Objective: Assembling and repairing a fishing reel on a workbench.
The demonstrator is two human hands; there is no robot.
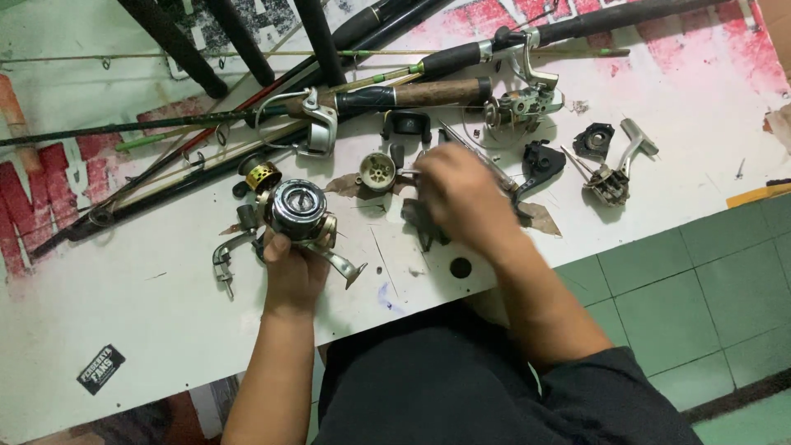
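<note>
Bare forearms, black short-sleeved shirt, left hand point(292, 268), right hand point(461, 198) ungloved.

Left hand point(292, 272) closed around a silver spinning reel point(298, 210) on the white worktop point(124, 305), right hand point(461, 198) blurred, reaching among loose reel parts beside a round cream spool point(378, 171), fishing rods point(395, 95) lying across the far side, green floor tiles point(700, 305) at right

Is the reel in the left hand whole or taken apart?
Taken apart: the reel in the left hand lacks its handle, and loose parts lie around it.
</note>
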